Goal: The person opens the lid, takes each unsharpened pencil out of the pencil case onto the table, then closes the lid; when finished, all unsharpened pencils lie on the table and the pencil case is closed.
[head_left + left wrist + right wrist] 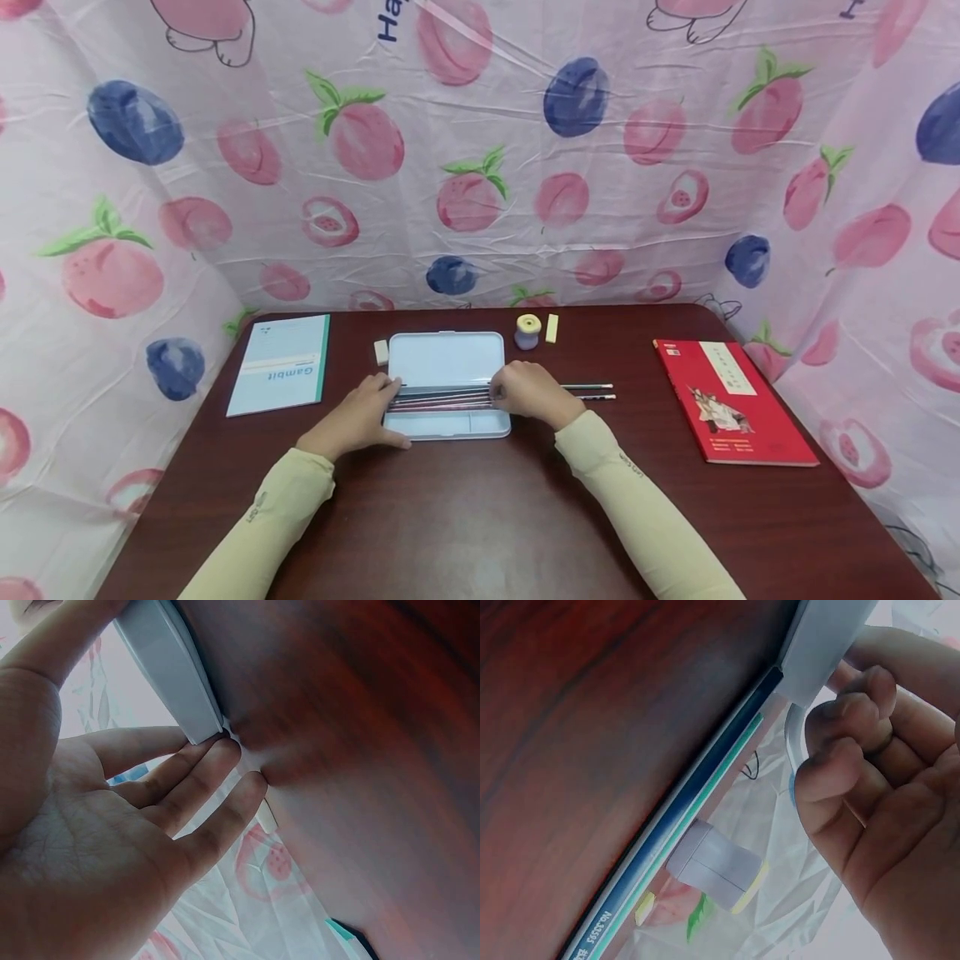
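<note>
The left grip (360, 417) is relaxed, fingers touching the left end of the opened pale-blue pencil case (447, 360), which sits between both grips on the surface (465, 517). The right grip (534, 392) curls at the row of pencils (438, 402) in the case; whether it pinches one I cannot tell, its fingertips being mostly hidden. Two loose pencils (590, 387) lie just right of it.
</note>
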`<state>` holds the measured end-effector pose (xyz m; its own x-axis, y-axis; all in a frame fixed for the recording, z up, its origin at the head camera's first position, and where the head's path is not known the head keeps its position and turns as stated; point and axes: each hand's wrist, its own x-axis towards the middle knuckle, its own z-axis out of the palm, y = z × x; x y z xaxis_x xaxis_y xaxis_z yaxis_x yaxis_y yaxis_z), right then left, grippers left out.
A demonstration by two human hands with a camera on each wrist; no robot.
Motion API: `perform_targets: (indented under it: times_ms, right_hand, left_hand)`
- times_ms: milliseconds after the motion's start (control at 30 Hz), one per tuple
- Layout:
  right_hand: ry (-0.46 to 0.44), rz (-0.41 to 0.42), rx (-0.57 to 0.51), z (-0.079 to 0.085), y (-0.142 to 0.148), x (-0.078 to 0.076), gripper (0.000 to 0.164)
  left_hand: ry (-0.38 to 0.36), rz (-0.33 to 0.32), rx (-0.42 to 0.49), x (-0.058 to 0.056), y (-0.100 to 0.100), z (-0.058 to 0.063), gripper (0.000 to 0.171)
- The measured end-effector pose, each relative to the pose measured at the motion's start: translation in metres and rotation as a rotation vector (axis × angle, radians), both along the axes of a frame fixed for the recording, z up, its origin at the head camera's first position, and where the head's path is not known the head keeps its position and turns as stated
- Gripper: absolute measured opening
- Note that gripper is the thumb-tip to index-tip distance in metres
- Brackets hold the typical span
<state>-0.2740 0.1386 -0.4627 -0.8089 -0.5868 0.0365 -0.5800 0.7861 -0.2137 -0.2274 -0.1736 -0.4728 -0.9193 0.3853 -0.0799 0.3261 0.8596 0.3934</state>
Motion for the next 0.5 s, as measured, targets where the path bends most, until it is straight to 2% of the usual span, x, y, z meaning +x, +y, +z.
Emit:
perform_targets:
  times_ms: [200, 500]
  right_hand:
    - [-0.070, -0.016, -0.011, 0.0007, 0.0005, -0.0007, 0.003]
    - [0.000, 0.001, -0.066, -0.0011, 0.0043, -0.0021, 0.009]
  left_hand:
    - [0.004, 0.000, -0.006, -0.0007, -0.0008, -0.0017, 0.109]
    - [-0.002, 0.001, -0.010, -0.0010, -0.0012, -0.0031, 0.109]
